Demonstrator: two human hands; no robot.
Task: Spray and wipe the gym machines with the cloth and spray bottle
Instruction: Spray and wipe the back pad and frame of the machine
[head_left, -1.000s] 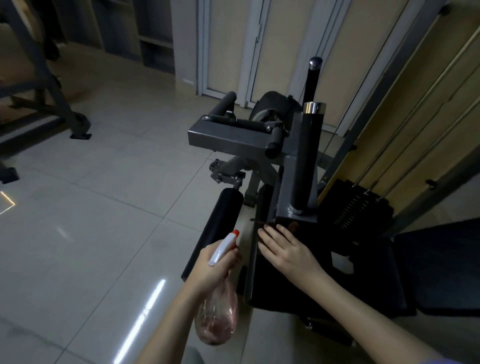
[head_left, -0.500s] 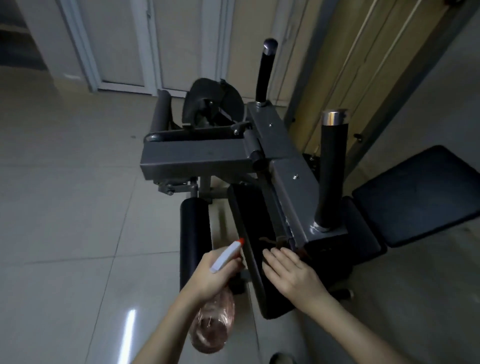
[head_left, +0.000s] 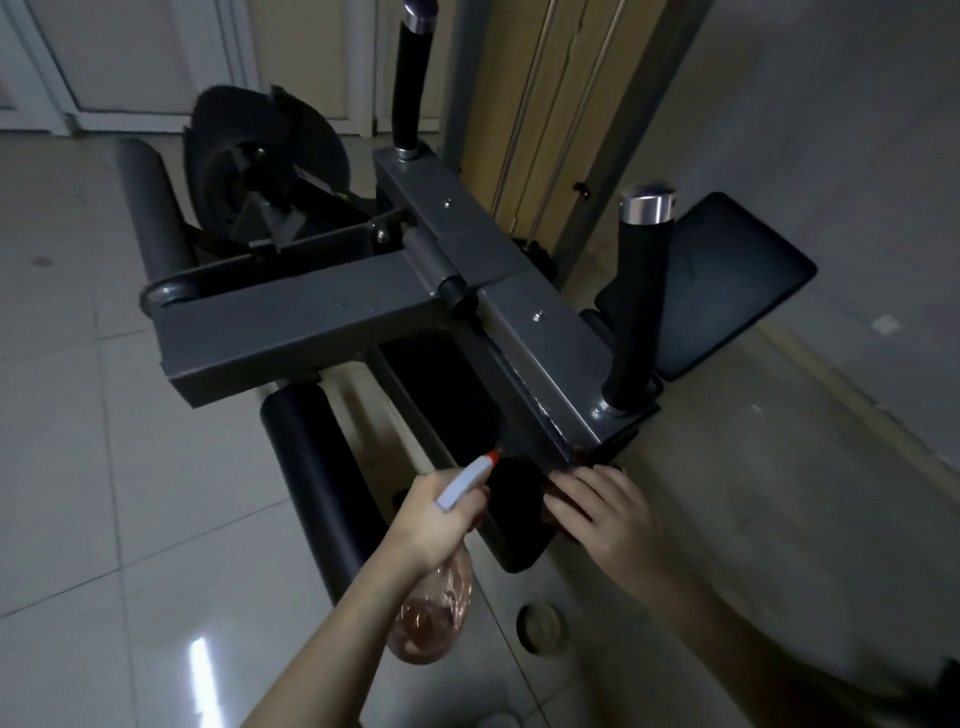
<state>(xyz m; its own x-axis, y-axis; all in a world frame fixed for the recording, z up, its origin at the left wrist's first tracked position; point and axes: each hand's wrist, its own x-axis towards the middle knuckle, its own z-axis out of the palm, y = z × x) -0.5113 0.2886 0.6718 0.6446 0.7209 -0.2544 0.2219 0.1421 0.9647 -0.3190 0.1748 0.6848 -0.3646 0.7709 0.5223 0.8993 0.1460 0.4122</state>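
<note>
My left hand (head_left: 441, 519) grips a clear spray bottle (head_left: 431, 618) with pinkish liquid. Its white head and orange nozzle point at the near end of the grey steel frame (head_left: 519, 291) of a gym machine. My right hand (head_left: 608, 514) lies flat, fingers together, against the black pad (head_left: 452, 405) under that frame end. It presses a dark brownish cloth (head_left: 581, 457), which is mostly hidden under the fingers and hard to make out in the dim light.
Two upright black handles with chrome caps, one near (head_left: 639, 301) and one far (head_left: 410, 78), rise from the frame. A black foam roller (head_left: 311, 478) lies left of the pad. A black seat pad (head_left: 727, 280) sits right. A round floor drain (head_left: 540, 629) is near my arms. Tiled floor lies left.
My view has swung round to the right and closer over the machine. Both hands keep their grip and stay at the frame's near end, the bottle nozzle a little closer to it.
</note>
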